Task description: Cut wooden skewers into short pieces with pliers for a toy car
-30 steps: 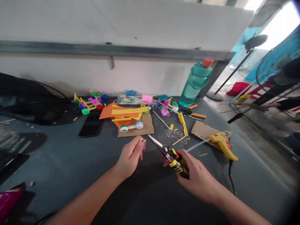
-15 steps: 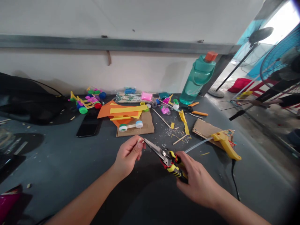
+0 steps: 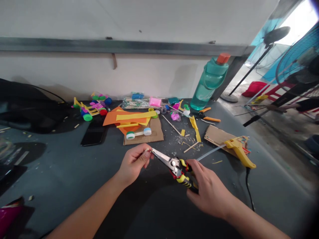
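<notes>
My right hand (image 3: 209, 189) is wrapped round the yellow-and-black handles of a pair of snips (image 3: 173, 163), whose long metal blades point up and to the left. The blade tips meet the fingertips of my left hand (image 3: 136, 162). Between that thumb and forefinger is pinched a small pale wooden stick (image 3: 147, 150), mostly hidden by the fingers. Just beyond, two bottle caps joined by a stick (image 3: 139, 133) lie on a piece of cardboard (image 3: 157, 134) with orange and yellow paper (image 3: 136, 116).
A yellow glue gun (image 3: 239, 151) rests on cardboard at the right, its cord trailing forward. Behind stand a teal bottle (image 3: 209, 83) and orange-handled pliers (image 3: 211, 119). A phone (image 3: 92, 134), a toy-like cap-wheeled model (image 3: 91, 109) and a black bag (image 3: 27, 106) lie left. Scraps litter the middle.
The snips' blades have closed slightly and their tips have shifted a little left against the fingers of my left hand. Both hands otherwise stay nearly in place.
</notes>
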The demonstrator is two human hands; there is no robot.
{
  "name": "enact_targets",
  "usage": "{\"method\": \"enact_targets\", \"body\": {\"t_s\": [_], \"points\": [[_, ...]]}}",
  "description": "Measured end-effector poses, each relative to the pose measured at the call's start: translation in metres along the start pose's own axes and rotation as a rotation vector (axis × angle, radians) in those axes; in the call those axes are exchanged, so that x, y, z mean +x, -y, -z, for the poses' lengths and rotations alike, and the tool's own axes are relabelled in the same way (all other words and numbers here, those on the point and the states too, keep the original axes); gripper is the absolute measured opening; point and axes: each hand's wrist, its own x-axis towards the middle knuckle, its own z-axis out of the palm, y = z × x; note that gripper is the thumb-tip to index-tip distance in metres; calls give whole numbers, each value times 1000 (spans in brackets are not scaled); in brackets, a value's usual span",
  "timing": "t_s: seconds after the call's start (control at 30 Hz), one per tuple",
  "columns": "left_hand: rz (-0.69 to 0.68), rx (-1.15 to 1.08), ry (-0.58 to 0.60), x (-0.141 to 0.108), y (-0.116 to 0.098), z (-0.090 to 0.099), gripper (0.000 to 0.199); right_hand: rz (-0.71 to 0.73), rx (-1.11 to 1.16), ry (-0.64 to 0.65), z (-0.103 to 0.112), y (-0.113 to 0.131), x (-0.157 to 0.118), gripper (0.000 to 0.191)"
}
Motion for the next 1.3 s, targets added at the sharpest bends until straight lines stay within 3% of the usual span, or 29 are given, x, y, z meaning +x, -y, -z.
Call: {"method": "enact_targets", "body": {"t_s": [0.23, 0.53, 0.93, 1.3], "points": [[-13, 18, 46, -1, -2, 1, 27, -37, -50, 101, 1, 2, -3, 42], [-22, -53, 43, 0, -3, -1, 26, 15, -95, 26, -1, 5, 0, 49], [-79, -90, 111, 2, -1, -1, 23, -22, -7, 149, 1, 8, -1, 43], [-26, -249, 123, 2, 2, -3, 23, -17, 135, 229, 3, 14, 1, 43]]}}
